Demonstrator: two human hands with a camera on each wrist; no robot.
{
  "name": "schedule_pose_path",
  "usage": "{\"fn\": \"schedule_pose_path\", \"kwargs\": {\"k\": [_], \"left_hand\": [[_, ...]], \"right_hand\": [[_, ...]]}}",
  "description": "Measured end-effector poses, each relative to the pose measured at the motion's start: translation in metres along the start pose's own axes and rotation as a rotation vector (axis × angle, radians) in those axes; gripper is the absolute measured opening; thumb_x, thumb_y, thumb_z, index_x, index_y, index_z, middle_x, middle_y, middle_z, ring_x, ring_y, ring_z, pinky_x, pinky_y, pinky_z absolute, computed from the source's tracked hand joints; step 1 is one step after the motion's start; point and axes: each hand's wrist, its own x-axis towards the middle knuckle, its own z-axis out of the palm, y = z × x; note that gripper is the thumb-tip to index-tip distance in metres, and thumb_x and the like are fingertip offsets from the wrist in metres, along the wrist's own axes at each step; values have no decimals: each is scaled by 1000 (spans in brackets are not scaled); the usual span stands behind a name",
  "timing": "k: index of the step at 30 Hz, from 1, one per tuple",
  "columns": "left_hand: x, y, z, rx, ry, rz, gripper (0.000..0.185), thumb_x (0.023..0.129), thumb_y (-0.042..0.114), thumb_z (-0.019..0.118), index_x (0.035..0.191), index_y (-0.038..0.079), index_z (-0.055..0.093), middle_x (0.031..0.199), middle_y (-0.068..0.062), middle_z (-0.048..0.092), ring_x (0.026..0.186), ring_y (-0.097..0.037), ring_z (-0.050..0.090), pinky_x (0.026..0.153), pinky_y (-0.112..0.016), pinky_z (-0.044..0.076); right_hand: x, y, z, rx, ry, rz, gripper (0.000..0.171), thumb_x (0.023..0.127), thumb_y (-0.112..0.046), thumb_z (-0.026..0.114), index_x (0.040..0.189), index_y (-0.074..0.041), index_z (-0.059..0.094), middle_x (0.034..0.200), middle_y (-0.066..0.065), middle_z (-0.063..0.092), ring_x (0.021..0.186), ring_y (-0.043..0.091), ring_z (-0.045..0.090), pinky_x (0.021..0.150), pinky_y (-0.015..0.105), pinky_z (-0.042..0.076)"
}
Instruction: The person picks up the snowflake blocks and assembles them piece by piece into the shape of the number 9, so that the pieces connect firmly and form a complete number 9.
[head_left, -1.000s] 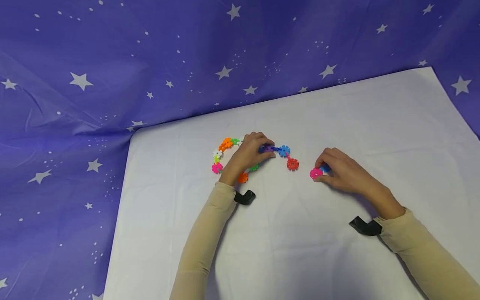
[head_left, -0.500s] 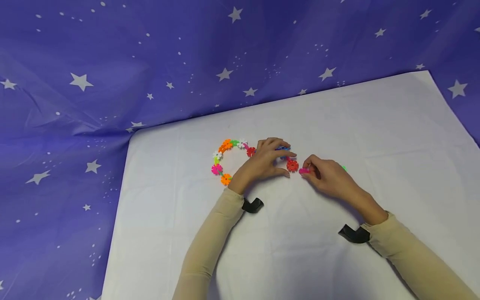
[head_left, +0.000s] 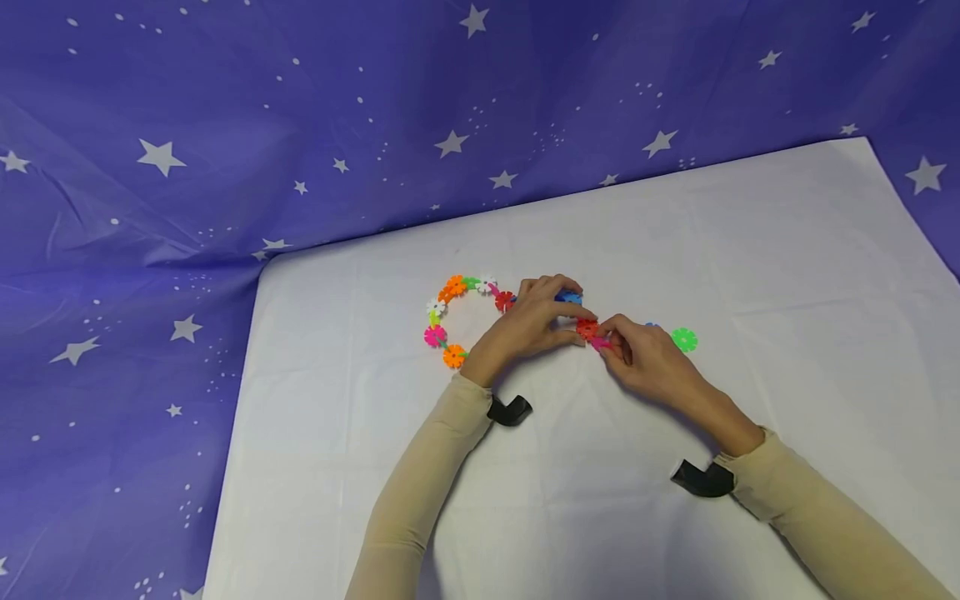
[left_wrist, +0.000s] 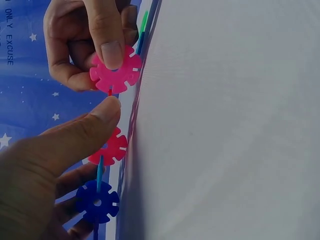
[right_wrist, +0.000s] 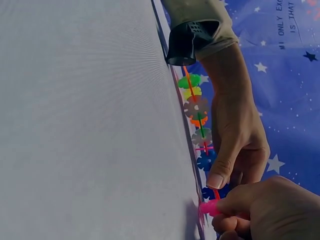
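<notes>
A curved chain of coloured snowflake discs (head_left: 452, 289) lies on the white sheet (head_left: 675, 233). My left hand (head_left: 581, 325) pinches its right end at the red disc (head_left: 587, 328), with a blue disc (head_left: 567, 297) just behind my fingers. My right hand (head_left: 609, 340) pinches a pink disc (head_left: 600, 342) and holds it against the red disc's edge. The left wrist view shows the pink disc (left_wrist: 116, 74) under my right thumb, edge to edge with the red disc (left_wrist: 110, 147) and the dark blue disc (left_wrist: 97, 201). In the right wrist view the pink disc (right_wrist: 209, 207) meets the chain (right_wrist: 196, 107).
A loose green disc (head_left: 683, 339) lies right of my right hand, with a bit of a blue one (head_left: 651, 326) showing beside it. Blue starry cloth (head_left: 225, 125) surrounds the sheet at the back and left. Black mounts (head_left: 510, 410) sit at both wrists.
My right hand carried the pink disc left from the loose discs to the chain's red end. My left hand slid right along the chain to the red disc. The green disc came into view.
</notes>
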Motion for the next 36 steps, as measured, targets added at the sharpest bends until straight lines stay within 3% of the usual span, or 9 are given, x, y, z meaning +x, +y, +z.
{"fn": "schedule_pose_path", "kwargs": {"k": [10,19,29,36], "left_hand": [[2,1,1,35,-36,-20,41,81,45,77,118,28,70,128,-2,53,122,-14,49,102,-38,29],[2,-1,3,5,-21,-15,34,81,43,78,110,27,72,128,-2,52,121,-14,49,102,-40,28],[3,-2,4,-62,14,12,33,80,39,80,108,23,75,125,-4,54,118,-17,50,102,-38,29],[4,-3,5,-96,10,25,33,79,37,80,107,20,75,124,-5,54,117,-18,50,103,-37,30]], "right_hand": [[0,2,0,-6,4,3,20,81,0,73,97,-7,63,64,-6,48,55,3,38,52,22,34],[-1,5,-1,136,-90,1,28,83,-5,77,107,-8,63,73,-6,58,62,2,48,57,20,42],[-1,14,3,150,-4,-98,21,78,0,79,92,-9,66,75,-4,68,62,0,54,59,12,42],[1,16,4,164,13,-110,21,75,3,80,87,-8,66,75,-1,69,61,1,54,58,12,41]]}}
